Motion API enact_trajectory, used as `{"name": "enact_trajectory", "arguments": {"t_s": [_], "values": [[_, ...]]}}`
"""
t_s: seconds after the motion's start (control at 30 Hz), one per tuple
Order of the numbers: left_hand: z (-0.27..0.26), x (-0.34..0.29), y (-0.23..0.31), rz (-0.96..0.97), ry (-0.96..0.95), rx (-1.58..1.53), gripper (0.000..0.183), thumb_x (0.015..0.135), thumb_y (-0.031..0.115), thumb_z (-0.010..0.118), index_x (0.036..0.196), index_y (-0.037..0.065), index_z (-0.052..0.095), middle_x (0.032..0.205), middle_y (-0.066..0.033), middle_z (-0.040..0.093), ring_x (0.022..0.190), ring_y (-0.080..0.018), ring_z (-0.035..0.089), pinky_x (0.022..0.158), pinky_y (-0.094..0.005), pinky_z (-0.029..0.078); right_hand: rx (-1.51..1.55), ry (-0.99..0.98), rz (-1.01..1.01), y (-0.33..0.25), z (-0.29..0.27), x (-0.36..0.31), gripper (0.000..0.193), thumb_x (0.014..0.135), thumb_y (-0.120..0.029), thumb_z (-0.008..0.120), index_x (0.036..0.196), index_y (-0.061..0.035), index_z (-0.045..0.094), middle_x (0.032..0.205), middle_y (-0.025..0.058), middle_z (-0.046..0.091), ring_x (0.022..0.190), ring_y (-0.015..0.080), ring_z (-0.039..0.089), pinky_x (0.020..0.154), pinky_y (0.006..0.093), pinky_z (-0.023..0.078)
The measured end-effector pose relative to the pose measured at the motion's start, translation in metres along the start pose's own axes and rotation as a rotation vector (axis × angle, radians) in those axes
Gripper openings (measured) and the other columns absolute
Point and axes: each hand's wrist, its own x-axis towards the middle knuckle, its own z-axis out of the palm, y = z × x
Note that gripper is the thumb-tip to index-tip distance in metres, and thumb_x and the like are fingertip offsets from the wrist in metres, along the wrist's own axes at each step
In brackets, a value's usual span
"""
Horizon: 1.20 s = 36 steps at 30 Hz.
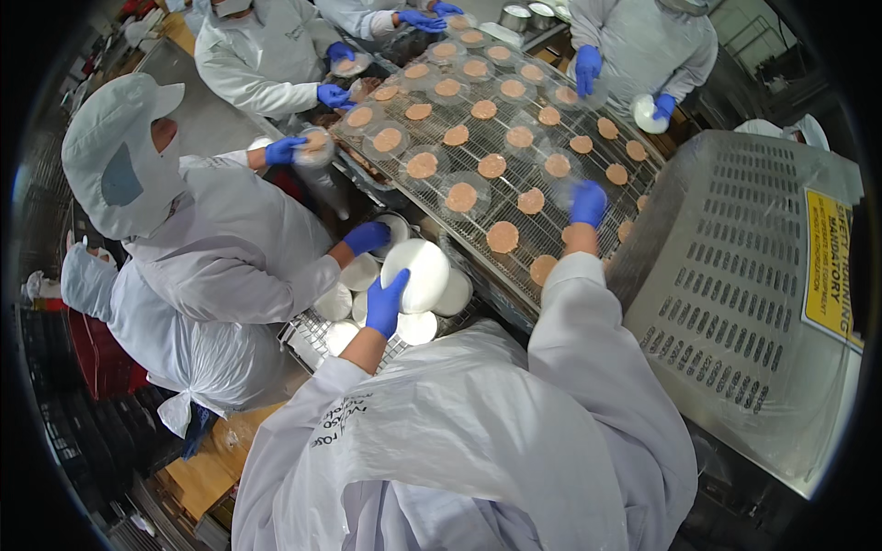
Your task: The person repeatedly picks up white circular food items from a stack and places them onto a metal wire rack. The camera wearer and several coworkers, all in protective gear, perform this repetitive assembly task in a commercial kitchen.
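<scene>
In my blue-gloved left hand (pixel 384 305) I grip a thick stack of round white sheets (pixel 415 277), held over a wire basket by its near side. My right hand (pixel 588 203), also gloved in blue, is out over the wire mesh belt (pixel 501 188). Motion smears its fingers, so whether they hold anything is unclear. Close to it lie flat pinkish round patties, one patty (pixel 557 165) just beyond and another patty (pixel 531 201) to its left. Clear round sheets (pixel 469 204) show under or around several of the patties.
The wire basket (pixel 317 344) holds more white round stacks (pixel 358 273). A co-worker at left reaches a gloved hand (pixel 367 238) beside it. Other people work along the belt's far sides. A slotted metal guard (pixel 726 275) with a yellow sign (pixel 831 266) stands at my right.
</scene>
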Motion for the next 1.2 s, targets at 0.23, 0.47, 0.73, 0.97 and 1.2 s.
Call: {"name": "enact_trajectory", "arguments": {"t_s": [0.23,0.47,0.73,0.97,1.2], "values": [[-0.002,-0.001,0.003,-0.068,0.007,-0.020,0.051,0.082,0.025,0.068,0.119,-0.006,0.052,0.107,-0.0137,0.061,0.095,-0.0205,0.061,0.081,-0.0314,0.049,-0.518,0.254,0.046,0.061,0.016,0.022,0.019,0.082,-0.014,0.055,0.091,-0.0012,0.066,0.086,0.0180,0.067,0.078,0.0345,0.065,0.070,0.0389,0.052],[-0.019,-0.001,0.002,-0.012,0.069,-0.125,0.051,0.082,0.023,0.068,0.120,-0.006,0.051,0.110,-0.0132,0.060,0.096,-0.0208,0.060,0.083,-0.0316,0.049,-0.189,-0.219,-0.053,-0.082,0.043,-0.053,0.032,0.079,-0.012,0.058,0.109,-0.0054,0.061,0.111,0.0214,0.059,0.106,0.0337,0.056,0.091,0.0430,0.044],[-0.021,-0.009,0.010,-0.059,0.098,-0.066,0.047,0.081,0.021,0.070,0.117,-0.005,0.054,0.107,-0.0135,0.062,0.092,-0.0203,0.062,0.081,-0.0319,0.050,-0.651,0.024,-0.208,-0.015,0.061,0.015,0.040,0.082,-0.013,0.054,0.122,-0.0101,0.052,0.131,0.0185,0.047,0.121,0.0368,0.045,0.099,0.0397,0.038],[-0.040,0.003,0.006,-0.041,0.216,-0.152,0.045,0.081,0.021,0.070,0.115,-0.004,0.055,0.105,-0.0126,0.063,0.091,-0.0196,0.062,0.079,-0.0315,0.050,-0.241,0.109,-0.108,-0.052,0.013,0.083,0.024,0.087,-0.016,0.049,0.104,-0.0057,0.063,0.121,0.0192,0.055,0.103,0.0385,0.057,0.083,0.0427,0.048],[-0.047,0.009,0.029,-0.058,0.145,-0.136,0.047,0.080,0.022,0.071,0.116,-0.004,0.055,0.106,-0.0132,0.062,0.091,-0.0199,0.062,0.079,-0.0319,0.050,-0.712,-0.006,-0.028,-0.047,0.091,0.050,0.033,0.090,-0.020,0.049,0.120,-0.0113,0.056,0.131,0.0134,0.050,0.124,0.0290,0.044,0.105,0.0473,0.027]]}}
